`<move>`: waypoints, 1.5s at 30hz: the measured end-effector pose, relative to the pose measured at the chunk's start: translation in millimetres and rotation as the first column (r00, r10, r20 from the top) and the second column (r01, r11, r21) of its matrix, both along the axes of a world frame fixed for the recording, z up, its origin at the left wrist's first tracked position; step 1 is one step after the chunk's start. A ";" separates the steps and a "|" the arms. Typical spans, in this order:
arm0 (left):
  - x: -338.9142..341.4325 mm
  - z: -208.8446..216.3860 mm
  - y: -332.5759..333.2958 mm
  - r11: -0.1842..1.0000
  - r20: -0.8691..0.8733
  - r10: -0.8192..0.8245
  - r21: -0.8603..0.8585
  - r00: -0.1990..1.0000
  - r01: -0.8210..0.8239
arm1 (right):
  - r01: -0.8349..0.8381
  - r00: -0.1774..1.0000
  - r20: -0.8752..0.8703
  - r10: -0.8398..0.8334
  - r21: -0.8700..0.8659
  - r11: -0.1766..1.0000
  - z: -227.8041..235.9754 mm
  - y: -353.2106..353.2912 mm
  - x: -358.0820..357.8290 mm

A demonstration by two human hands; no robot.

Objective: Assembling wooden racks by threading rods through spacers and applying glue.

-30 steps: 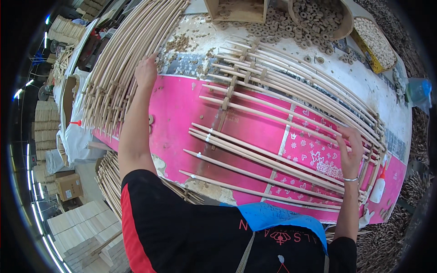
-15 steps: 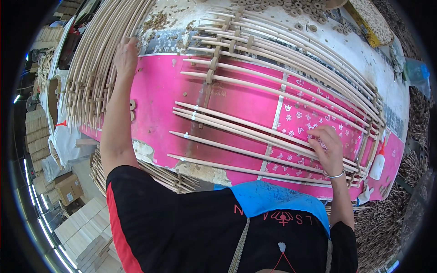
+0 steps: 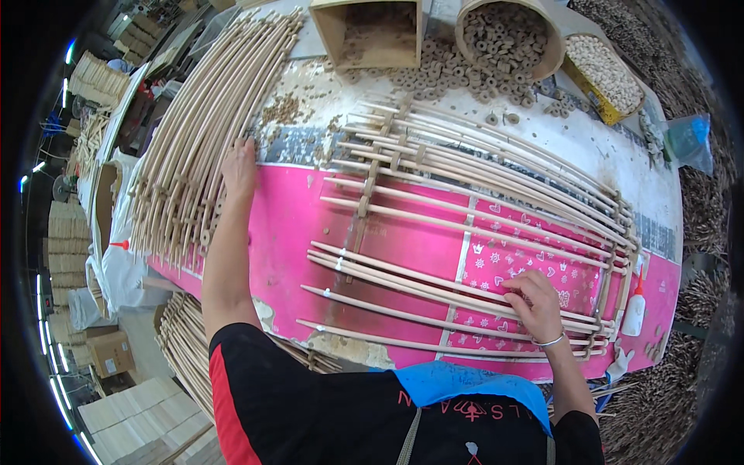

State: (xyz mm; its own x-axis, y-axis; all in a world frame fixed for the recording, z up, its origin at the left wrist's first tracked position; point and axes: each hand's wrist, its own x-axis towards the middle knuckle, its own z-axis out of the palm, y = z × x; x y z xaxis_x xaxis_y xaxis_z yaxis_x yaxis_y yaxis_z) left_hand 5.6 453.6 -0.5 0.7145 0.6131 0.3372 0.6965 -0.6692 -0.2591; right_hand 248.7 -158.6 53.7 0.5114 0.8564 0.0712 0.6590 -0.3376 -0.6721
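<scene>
At the right edge of a bundle of thin wooden racks (image 3: pixel 182 147), my left hand (image 3: pixel 239 167) rests against the rods with its fingers mostly hidden. My right hand (image 3: pixel 536 306) is over the nearer rods of a rack frame (image 3: pixel 418 283) that lies across the table. Thumb and fingers are drawn together beside a rod, and I cannot make out what is between them. Several long tapered rods fan out from the crosspieces at the right end. Small white spots show near the left tips of the closest rods. A brown crossbar (image 3: pixel 364 194) joins the farther rods.
A pink sheet (image 3: pixel 279 225) covers the near tabletop. At the back stand a wooden box (image 3: pixel 366 66) and a tub of brown rings (image 3: pixel 508 39), with loose rings spilled around. A yellow tray (image 3: pixel 601 81) holds pale pieces. A white squeeze bottle (image 3: pixel 634 310) with a red tip stands at right.
The view has tilted, so the table sits lower and the box and the tub's contents show at the back. Both hands stay near the same rods.
</scene>
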 end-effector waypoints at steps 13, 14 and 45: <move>2.0 33.8 -75.0 0.459 0.565 0.524 -0.817 0.637 0.348 | -0.114 0.993 -0.034 0.111 -0.081 0.990 -4.6 3.3 12.6; -5.6 37.6 -84.7 0.397 0.581 0.553 -0.814 0.597 0.424 | -0.116 0.993 -0.040 0.113 -0.066 0.991 -4.5 5.8 10.9; -6.2 39.1 -229.4 -0.037 0.453 0.704 -0.745 0.546 0.666 | 0.039 0.992 -0.120 -0.026 0.107 0.993 6.3 18.3 11.9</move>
State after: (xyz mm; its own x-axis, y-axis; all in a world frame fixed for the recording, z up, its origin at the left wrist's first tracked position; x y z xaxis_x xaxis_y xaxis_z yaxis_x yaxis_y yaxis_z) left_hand -0.6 224.2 38.6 0.6271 0.7197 -0.2980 0.0669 0.3314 0.9411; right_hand 260.6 -140.3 60.0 0.5496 0.8293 0.1009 0.5625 -0.2781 -0.7786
